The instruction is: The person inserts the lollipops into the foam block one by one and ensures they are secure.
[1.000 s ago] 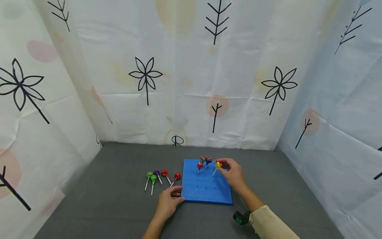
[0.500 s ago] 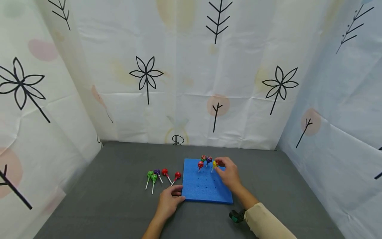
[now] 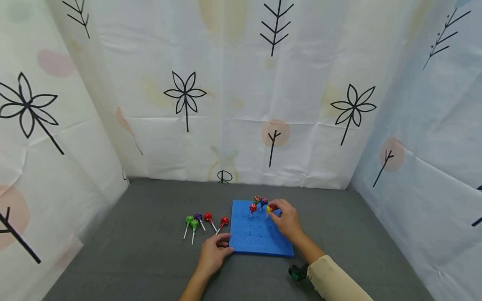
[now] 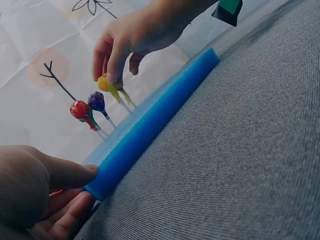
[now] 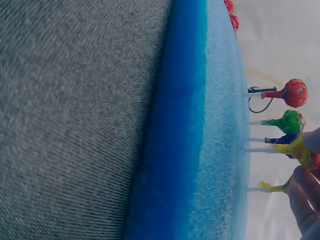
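Note:
My right hand (image 3: 288,219) pinches the head of a yellow lollipop (image 3: 269,210) over the back right of a blue foam board (image 3: 260,246). Its white stick meets the board's top in the right wrist view. A second yellow-wrapped lollipop (image 5: 272,188) stands close beside it, its head partly hidden by my fingers. Left of them, a red lollipop (image 3: 253,207), a purple one (image 3: 264,201) and a green-and-red one (image 3: 257,199) stand upright in the board. My left hand (image 3: 211,256) grips the board's near left corner, thumb on top and fingers at the underside.
Left of the board lie loose lollipops on the grey table (image 3: 150,251): green ones (image 3: 194,224), a purple one (image 3: 198,217) and red ones (image 3: 224,221). Small holes dot the board. A dark device (image 3: 297,272) is by my right wrist. Printed cloth (image 3: 226,146) walls the table.
My right hand has shifted slightly left with the yellow lollipop, which has gone from tilted to nearly upright and sits a little lower. The left hand keeps its grip on the board.

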`<state>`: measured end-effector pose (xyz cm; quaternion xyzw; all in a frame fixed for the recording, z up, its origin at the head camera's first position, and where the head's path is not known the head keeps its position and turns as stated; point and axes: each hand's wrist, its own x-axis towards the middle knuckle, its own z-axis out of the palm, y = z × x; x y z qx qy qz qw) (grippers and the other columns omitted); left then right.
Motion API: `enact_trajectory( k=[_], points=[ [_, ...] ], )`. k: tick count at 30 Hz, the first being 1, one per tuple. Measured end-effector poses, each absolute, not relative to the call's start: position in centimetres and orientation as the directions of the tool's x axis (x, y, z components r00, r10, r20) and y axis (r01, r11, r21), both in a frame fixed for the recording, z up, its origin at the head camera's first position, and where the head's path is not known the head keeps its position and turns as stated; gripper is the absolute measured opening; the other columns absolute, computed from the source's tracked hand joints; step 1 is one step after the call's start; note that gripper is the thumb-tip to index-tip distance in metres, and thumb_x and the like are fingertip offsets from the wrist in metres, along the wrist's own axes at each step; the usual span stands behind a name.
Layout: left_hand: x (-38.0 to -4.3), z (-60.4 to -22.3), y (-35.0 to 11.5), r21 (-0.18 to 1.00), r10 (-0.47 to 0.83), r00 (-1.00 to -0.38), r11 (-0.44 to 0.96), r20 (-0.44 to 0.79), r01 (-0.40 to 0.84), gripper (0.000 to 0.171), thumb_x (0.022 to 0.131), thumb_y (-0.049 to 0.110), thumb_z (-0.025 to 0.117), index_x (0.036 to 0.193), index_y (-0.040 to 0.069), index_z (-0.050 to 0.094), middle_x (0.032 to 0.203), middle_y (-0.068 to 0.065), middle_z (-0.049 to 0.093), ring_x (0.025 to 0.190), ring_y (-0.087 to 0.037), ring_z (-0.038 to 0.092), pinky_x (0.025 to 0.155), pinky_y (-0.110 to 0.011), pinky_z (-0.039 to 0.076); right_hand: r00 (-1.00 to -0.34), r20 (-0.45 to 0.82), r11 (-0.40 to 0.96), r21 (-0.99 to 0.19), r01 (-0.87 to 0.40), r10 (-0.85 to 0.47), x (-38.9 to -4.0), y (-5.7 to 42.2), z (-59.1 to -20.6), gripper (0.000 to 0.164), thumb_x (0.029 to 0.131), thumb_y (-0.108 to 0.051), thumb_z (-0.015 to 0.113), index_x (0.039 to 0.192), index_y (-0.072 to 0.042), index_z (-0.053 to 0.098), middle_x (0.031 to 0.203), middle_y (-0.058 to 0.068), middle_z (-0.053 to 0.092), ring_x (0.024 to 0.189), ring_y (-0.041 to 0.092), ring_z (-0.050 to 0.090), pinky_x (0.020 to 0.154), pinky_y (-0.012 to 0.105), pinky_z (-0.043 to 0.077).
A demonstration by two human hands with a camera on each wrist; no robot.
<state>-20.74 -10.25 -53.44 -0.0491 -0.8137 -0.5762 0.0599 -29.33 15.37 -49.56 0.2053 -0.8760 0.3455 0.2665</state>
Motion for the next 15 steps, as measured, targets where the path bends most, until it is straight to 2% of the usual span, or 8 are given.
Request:
enact_trajectory(
  k=[5,15],
  points=[
    [-20.68,-53.42,-10.23,0.933,0.013,-0.989,0.33,0.15,0.146,0.039,0.072,-0.005,0.079,0.11,-0.005,0.068,0.093,-0.011,0.069,0.085,-0.024,0.066,0.069,-0.026,0.053,-0.787,0.588,0.701,-0.48,-0.528,-0.189,-29.16,15.26,-49.46,0.02,0.078,-0.004,0.081,0.096,-0.007,0.073,0.1,0.006,0.062,0.083,0.02,0.06,0.071,0.039,0.053],
    [-20.69,-53.34,-10.22,0.934,0.011,-0.988,0.323,0.156,0.151,0.038,0.072,-0.006,0.078,0.109,-0.005,0.068,0.093,-0.012,0.07,0.084,-0.024,0.066,0.069,-0.025,0.053,-0.819,0.534,0.722,-0.481,-0.498,-0.208,-28.92,15.22,-48.87,0.026,0.08,-0.003,0.079,0.105,-0.007,0.073,0.094,0.004,0.057,0.082,0.02,0.057,0.068,0.036,0.049]
  ],
)
